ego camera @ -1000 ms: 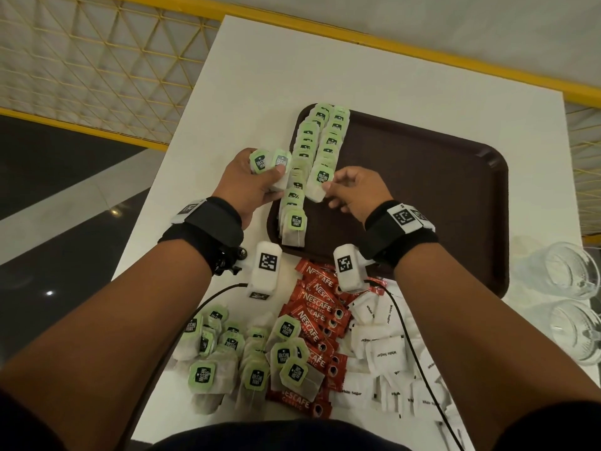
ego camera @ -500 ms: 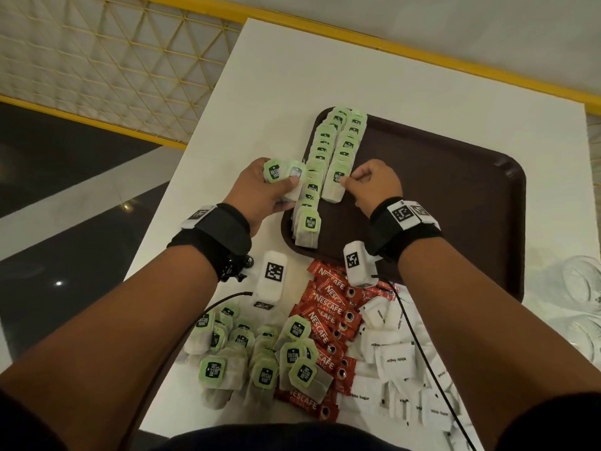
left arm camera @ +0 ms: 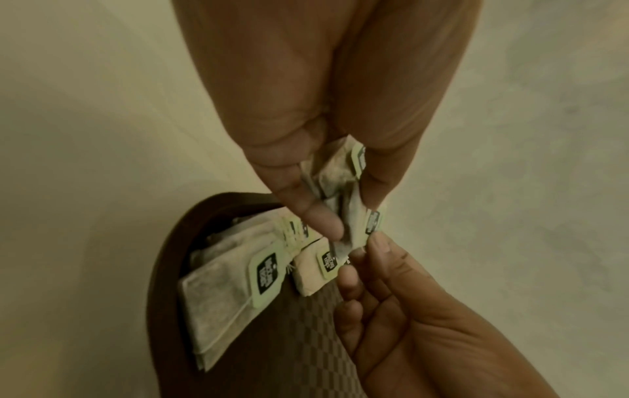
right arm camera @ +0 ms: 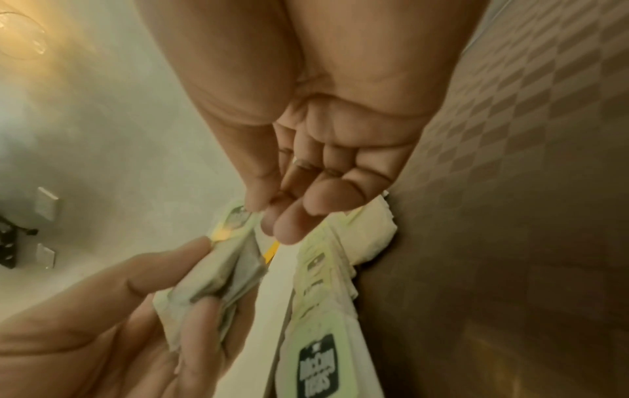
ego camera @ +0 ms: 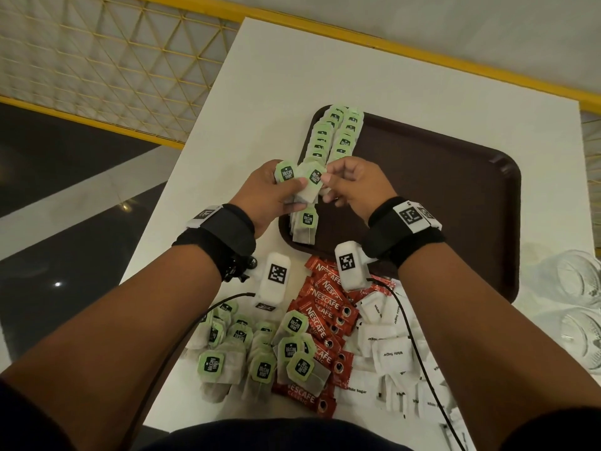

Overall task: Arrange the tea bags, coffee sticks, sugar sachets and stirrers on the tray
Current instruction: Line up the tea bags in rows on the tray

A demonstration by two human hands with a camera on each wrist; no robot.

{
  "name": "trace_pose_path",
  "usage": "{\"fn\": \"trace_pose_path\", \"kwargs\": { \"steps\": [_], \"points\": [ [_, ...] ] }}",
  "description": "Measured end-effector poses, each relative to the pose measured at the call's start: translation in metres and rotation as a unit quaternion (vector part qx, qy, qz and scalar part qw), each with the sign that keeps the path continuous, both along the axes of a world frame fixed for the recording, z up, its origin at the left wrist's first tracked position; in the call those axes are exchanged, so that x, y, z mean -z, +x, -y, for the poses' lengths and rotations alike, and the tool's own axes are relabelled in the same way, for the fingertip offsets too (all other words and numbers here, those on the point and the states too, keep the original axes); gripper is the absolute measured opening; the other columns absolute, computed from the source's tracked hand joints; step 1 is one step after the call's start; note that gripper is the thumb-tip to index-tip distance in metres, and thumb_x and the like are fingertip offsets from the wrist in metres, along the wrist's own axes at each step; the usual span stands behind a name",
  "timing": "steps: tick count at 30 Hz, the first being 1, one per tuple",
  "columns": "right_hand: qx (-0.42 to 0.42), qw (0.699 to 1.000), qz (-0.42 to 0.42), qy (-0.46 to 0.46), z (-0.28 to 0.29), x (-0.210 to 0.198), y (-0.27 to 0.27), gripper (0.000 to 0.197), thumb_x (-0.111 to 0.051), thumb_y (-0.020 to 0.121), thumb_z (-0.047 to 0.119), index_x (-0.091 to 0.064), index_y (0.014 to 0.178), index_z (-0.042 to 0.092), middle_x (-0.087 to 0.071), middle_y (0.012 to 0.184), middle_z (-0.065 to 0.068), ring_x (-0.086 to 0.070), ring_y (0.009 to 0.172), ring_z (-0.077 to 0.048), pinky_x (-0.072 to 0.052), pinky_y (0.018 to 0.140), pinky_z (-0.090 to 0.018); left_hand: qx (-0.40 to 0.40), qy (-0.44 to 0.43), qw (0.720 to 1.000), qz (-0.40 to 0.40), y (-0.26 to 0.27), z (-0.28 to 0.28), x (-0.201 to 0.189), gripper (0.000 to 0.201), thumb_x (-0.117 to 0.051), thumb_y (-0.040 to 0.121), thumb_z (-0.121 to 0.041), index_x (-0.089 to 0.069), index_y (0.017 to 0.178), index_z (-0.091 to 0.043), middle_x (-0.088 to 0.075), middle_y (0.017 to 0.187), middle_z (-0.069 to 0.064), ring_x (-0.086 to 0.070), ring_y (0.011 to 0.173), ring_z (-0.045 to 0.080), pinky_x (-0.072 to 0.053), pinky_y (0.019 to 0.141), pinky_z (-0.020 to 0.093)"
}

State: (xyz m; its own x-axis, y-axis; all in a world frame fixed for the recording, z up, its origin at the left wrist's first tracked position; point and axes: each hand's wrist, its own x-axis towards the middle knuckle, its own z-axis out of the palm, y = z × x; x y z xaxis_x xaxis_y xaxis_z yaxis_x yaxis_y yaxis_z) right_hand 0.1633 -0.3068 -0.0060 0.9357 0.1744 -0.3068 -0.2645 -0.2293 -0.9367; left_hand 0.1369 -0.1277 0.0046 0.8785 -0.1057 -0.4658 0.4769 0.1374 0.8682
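Note:
My left hand [ego camera: 292, 192] grips a small bundle of green-tagged tea bags [ego camera: 305, 183] above the near-left corner of the brown tray [ego camera: 455, 196]. My right hand [ego camera: 327, 182] pinches the tag of one tea bag [left arm camera: 371, 223] in that bundle with thumb and forefinger. In the right wrist view the pinched tag [right arm camera: 238, 215] sits above the left hand's bundle [right arm camera: 211, 282]. Two overlapping rows of tea bags [ego camera: 335, 135] lie along the tray's left side. Near me on the table lie loose tea bags [ego camera: 247, 346], red coffee sticks [ego camera: 325, 317] and white sugar sachets [ego camera: 390, 349].
Clear glasses [ego camera: 582, 288] stand at the table's right edge. The white table [ego camera: 260, 92] ends on the left beside a yellow mesh railing [ego camera: 97, 60]. Black wrist cables [ego camera: 409, 336] trail over the sachets. The tray's right part shows bare brown surface.
My right hand left the tray's tea bag row and moved left to the left hand's bundle, where it now pinches one tea bag. Both hands have risen slightly.

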Motion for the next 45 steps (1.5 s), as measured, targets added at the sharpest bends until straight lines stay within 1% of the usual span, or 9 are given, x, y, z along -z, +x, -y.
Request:
{"fn": "trace_pose_path", "kwargs": {
  "steps": [8,14,19,26,30,33,37,40,45],
  "points": [
    [0.041,0.995,-0.059,0.063,0.005,0.005,-0.003,0.008,-0.056,0.098,0.009,-0.053,0.094,0.015,-0.069,0.08,-0.009,-0.067,0.062,-0.014,-0.053,0.055,-0.022,-0.01,-0.003,1.0,0.014,-0.001,-0.005,-0.001,0.027,-0.065,0.093,-0.01,-0.055,0.118,-0.007,-0.07,0.112,0.011,-0.07,0.098,0.022,-0.058,0.07,0.028],
    [0.038,0.992,-0.03,-0.116,0.017,0.015,0.007,0.011,-0.052,0.099,0.011,-0.051,0.092,0.02,-0.065,0.084,-0.005,-0.063,0.053,-0.009,-0.045,0.047,-0.023,-0.02,-0.012,1.0,-0.009,-0.003,-0.012,-0.003,0.025,-0.057,0.095,0.0,-0.054,0.12,-0.004,-0.069,0.116,0.009,-0.07,0.103,0.023,-0.055,0.094,0.044],
    [0.04,0.983,-0.036,-0.178,0.014,0.018,0.013,0.004,-0.052,0.099,0.013,-0.053,0.103,0.013,-0.063,0.083,-0.001,-0.062,0.054,-0.009,-0.044,0.042,-0.016,-0.022,-0.009,0.999,-0.027,-0.006,-0.013,-0.004,0.035,-0.055,0.094,0.002,-0.05,0.129,0.0,-0.066,0.122,0.014,-0.069,0.106,0.027,-0.053,0.097,0.046],
    [0.055,0.974,-0.006,-0.221,0.012,0.022,0.013,0.003,-0.056,0.098,0.018,-0.056,0.101,0.016,-0.066,0.091,-0.005,-0.061,0.054,-0.01,-0.045,0.051,-0.02,-0.02,-0.004,0.999,-0.024,-0.008,-0.015,-0.004,0.026,-0.055,0.094,0.002,-0.055,0.118,-0.008,-0.068,0.113,0.007,-0.07,0.1,0.021,-0.059,0.087,0.038],
    [0.059,0.962,0.031,-0.266,0.012,0.027,0.017,0.004,-0.061,0.093,0.022,-0.06,0.095,0.018,-0.069,0.096,-0.008,-0.067,0.08,-0.024,-0.057,0.077,-0.04,-0.021,-0.002,0.999,-0.028,-0.009,-0.014,-0.003,0.032,-0.051,0.096,0.001,-0.052,0.127,-0.004,-0.067,0.117,0.006,-0.069,0.101,0.019,-0.059,0.085,0.036],
    [0.051,0.958,0.021,-0.28,0.012,0.028,0.021,0.006,-0.063,0.092,0.024,-0.059,0.089,0.021,-0.068,0.095,-0.006,-0.066,0.088,-0.026,-0.056,0.083,-0.046,-0.013,-0.003,1.0,-0.027,-0.009,-0.014,-0.003,0.03,-0.05,0.097,0.001,-0.052,0.127,-0.003,-0.066,0.118,0.008,-0.07,0.1,0.018,-0.06,0.084,0.035],
    [0.072,0.953,0.021,-0.293,0.013,0.026,0.022,0.01,-0.062,0.092,0.029,-0.058,0.088,0.021,-0.065,0.091,-0.002,-0.065,0.087,-0.023,-0.055,0.082,-0.04,0.015,0.002,1.0,-0.016,-0.009,-0.013,-0.003,0.02,-0.054,0.095,0.002,-0.057,0.112,-0.007,-0.07,0.111,0.005,-0.072,0.093,0.014,-0.06,0.08,0.031],
    [0.081,0.962,0.029,-0.259,0.011,0.014,0.018,0.018,-0.061,0.093,0.035,-0.062,0.094,0.017,-0.068,0.091,-0.003,-0.065,0.08,-0.019,-0.055,0.078,-0.037,0.012,0.009,1.0,-0.018,-0.007,-0.012,-0.001,0.029,-0.058,0.095,0.0,-0.054,0.123,-0.003,-0.068,0.12,0.011,-0.07,0.102,0.021,-0.06,0.081,0.033],
    [-0.004,0.996,-0.024,-0.092,-0.006,-0.01,-0.004,0.017,-0.065,0.092,0.03,-0.067,0.088,0.014,-0.071,0.087,-0.007,-0.057,0.063,-0.011,-0.047,0.054,-0.022,0.023,0.013,1.0,-0.006,-0.005,-0.005,0.0,0.024,-0.058,0.095,-0.002,-0.057,0.119,-0.007,-0.068,0.116,0.012,-0.07,0.1,0.022,-0.06,0.079,0.031]
  ]
}}
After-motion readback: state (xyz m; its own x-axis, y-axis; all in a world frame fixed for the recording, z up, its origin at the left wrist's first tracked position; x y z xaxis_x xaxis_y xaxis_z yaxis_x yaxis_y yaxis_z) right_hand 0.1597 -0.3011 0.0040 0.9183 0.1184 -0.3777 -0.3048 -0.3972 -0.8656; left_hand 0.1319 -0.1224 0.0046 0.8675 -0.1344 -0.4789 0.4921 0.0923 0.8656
